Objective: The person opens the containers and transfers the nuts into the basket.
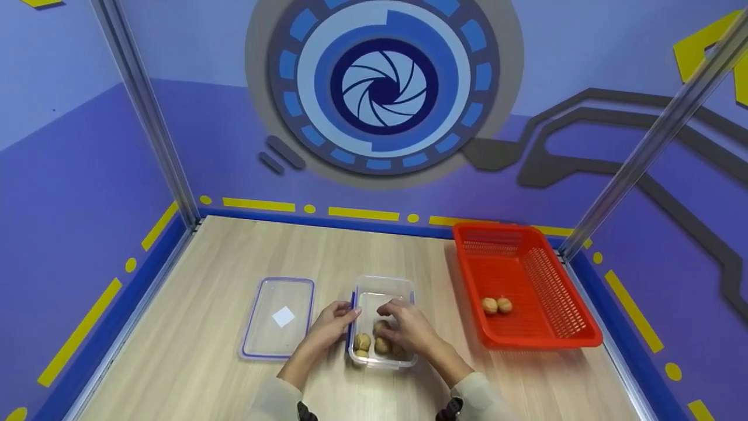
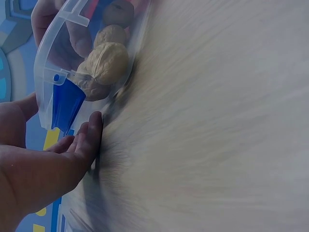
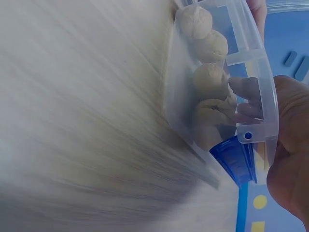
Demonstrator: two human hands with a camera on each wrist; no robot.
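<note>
A clear plastic container (image 1: 367, 310) with blue side latches (image 3: 236, 159) stands uncovered on the table. Several walnuts (image 2: 110, 63) lie in its near end. At the left wall my left hand (image 1: 330, 325) holds the container, thumb over the rim and fingers along the outside by the blue latch. My right hand (image 1: 414, 328) reaches over the right wall into the container. Its fingertips (image 3: 244, 88) touch the walnuts (image 3: 211, 81) inside, with thumb and fingers spread apart; part of the walnuts is hidden under this hand in the head view.
Left of the container lies a clear lid (image 1: 269, 327) with a blue seal and a white square label (image 1: 283, 316). On the right, a red plastic basket (image 1: 540, 292) holds two walnuts (image 1: 497, 305). Blue-purple walls (image 1: 222, 146) and metal posts (image 1: 146, 111) enclose the wooden table (image 1: 198, 316).
</note>
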